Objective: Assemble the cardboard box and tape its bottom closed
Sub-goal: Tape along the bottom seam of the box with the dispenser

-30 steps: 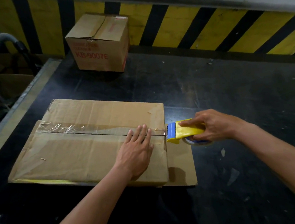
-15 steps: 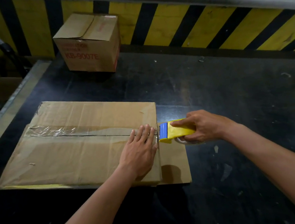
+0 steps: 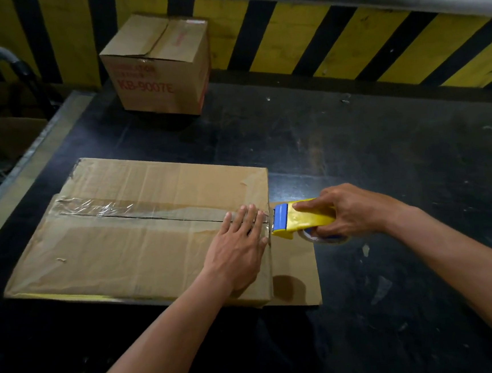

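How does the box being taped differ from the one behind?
The near box is wide and low; the far box smaller and cubic. A left hand presses the near box; nothing touches the far box. The far box bears red print; the near box looks plain. Both are brown cardboard.

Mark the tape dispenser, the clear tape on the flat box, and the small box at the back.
tape dispenser (image 3: 304, 221): head view, yellow body next to its blue end.
clear tape (image 3: 104, 209): head view, crinkled stretch near its left end.
small box (image 3: 147, 88): head view, front face with red print.
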